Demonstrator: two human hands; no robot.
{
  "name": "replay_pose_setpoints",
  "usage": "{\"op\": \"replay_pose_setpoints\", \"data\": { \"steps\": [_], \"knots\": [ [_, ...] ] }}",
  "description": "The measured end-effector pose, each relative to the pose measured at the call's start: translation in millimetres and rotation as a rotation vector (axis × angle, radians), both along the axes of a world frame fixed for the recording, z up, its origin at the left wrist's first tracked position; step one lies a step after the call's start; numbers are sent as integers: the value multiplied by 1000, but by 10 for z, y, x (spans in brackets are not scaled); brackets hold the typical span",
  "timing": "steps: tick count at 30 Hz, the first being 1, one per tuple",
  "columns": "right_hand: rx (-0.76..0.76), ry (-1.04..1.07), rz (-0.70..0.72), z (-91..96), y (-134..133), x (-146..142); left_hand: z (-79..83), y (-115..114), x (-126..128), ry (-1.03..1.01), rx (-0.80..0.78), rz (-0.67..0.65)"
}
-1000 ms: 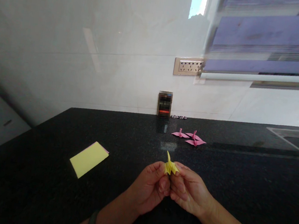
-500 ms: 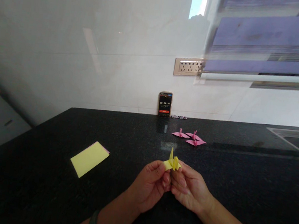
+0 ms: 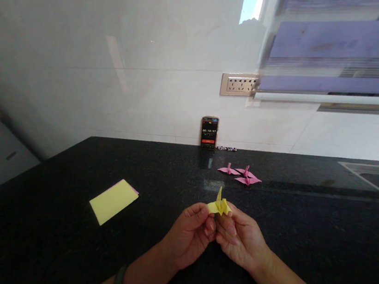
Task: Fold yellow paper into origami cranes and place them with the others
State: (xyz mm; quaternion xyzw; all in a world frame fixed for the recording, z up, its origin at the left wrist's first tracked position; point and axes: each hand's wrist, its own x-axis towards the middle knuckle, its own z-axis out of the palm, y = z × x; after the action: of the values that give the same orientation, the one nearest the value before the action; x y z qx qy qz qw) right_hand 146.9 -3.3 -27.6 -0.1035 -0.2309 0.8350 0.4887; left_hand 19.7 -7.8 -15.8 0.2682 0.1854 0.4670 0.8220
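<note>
A small yellow paper crane (image 3: 220, 206) is held up between both hands above the dark counter. My left hand (image 3: 192, 233) pinches its left wing between thumb and fingers. On the other side, my right hand (image 3: 243, 237) grips the right wing, its fingertips partly hidden behind the paper. The crane's pointed end stands upright, and the folded end beside it faces right. Just beyond the hands, three pink paper cranes (image 3: 247, 181) sit close together on the counter.
Yellow paper sheets (image 3: 113, 202) with a pink edge showing beneath lie at the left. A phone (image 3: 209, 132) showing a timer leans on the wall, a beaded strap (image 3: 226, 149) beside it. A sink edge (image 3: 363, 176) is at the far right on the black counter (image 3: 50, 217).
The yellow crane has shifted very slightly to the right in my fingers, its wings looking a little flatter. Both hands keep their hold; everything else is unchanged.
</note>
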Motion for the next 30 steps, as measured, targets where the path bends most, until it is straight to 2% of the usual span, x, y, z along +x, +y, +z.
{"op": "replay_pose_setpoints", "data": {
  "steps": [12,19,23,27,30],
  "knots": [
    [-35,10,66,69,-9,14,-17,-26,2,-25,52,-8],
    [-80,20,60,10,17,48,11,-33,10,31,118,-32],
    [-87,18,7,7,27,68,22,-8,11,46,95,-34],
    [-24,-124,-84,57,8,42,23,39,-15,75,76,-35],
    [28,-222,-121,89,-9,12,21,75,-55,152,105,14]
  ]
}}
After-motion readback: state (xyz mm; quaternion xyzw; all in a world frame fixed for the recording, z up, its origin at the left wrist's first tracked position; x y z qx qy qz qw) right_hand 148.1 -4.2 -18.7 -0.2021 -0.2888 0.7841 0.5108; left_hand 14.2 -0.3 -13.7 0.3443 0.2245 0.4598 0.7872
